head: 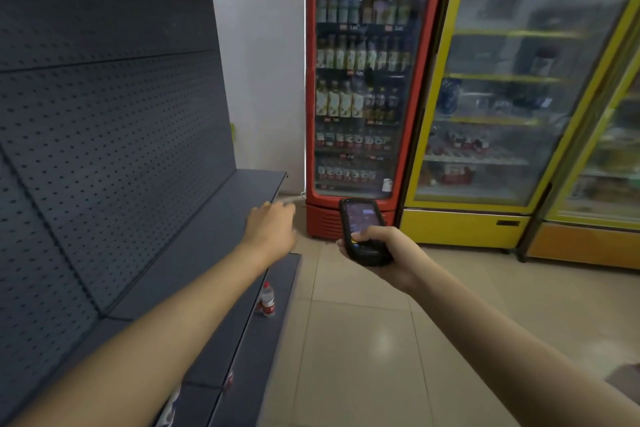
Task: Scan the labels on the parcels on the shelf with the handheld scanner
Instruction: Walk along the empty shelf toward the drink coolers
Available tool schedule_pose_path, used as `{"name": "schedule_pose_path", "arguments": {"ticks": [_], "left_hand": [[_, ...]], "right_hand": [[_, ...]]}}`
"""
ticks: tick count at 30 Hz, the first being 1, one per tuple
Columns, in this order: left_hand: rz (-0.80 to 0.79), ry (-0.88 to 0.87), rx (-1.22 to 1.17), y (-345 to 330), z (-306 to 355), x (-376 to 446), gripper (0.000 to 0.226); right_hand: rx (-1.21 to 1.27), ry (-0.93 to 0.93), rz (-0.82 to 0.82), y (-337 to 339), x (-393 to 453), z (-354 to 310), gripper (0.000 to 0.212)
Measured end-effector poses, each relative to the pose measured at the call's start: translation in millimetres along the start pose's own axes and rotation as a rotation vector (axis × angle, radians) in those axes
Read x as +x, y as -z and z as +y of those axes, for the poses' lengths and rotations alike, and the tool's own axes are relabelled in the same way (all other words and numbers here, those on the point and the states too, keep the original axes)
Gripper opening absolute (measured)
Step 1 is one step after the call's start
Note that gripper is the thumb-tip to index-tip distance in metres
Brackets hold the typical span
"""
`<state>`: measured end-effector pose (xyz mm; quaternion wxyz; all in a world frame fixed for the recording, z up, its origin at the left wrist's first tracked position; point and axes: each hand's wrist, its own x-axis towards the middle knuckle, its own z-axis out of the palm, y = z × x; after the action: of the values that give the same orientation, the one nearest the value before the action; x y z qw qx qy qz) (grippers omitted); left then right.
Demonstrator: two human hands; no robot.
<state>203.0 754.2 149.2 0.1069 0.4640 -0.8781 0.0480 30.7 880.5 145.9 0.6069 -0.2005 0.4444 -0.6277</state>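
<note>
My right hand (384, 255) grips a black handheld scanner (363, 229) with its lit screen facing me, held out over the tiled floor in front of a red fridge. My left hand (272, 225) is stretched forward over the front edge of a dark grey shelf (207, 236), palm down, fingers loosely apart, with nothing in it. No parcel shows on the shelf boards that I can see.
A dark perforated back panel (114, 135) rises behind the shelf. A small bottle with a red cap (267, 300) stands on the lower shelf board. A red drinks fridge (367, 87) and a yellow glass-door fridge (502, 97) stand ahead. Beige floor tiles (363, 340) lie to the right.
</note>
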Motion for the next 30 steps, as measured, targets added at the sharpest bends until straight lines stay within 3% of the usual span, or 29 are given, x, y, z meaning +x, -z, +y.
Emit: {"name": "schedule_pose_path", "arguments": {"ticks": [8,12,16,24,30], "left_hand": [[-0.020,0.089,0.054,-32,-16,150,0.035],[-0.036,0.135,0.052,-61,-41,208,0.032],[-0.069,0.175,0.081,-86,-72,278,0.031],[-0.038,0.178,0.116,-115,-114,420,0.035],[-0.059,0.222,0.106,-140,-133,503,0.034]], "right_hand": [[-0.037,-0.088,-0.041,14,150,-76,0.036],[-0.030,-0.131,-0.063,13,224,-91,0.025],[-0.081,-0.145,-0.125,9,301,-108,0.026],[-0.038,-0.165,-0.134,-1,444,-150,0.061],[-0.049,-0.201,-0.195,5,536,-177,0.040]]}}
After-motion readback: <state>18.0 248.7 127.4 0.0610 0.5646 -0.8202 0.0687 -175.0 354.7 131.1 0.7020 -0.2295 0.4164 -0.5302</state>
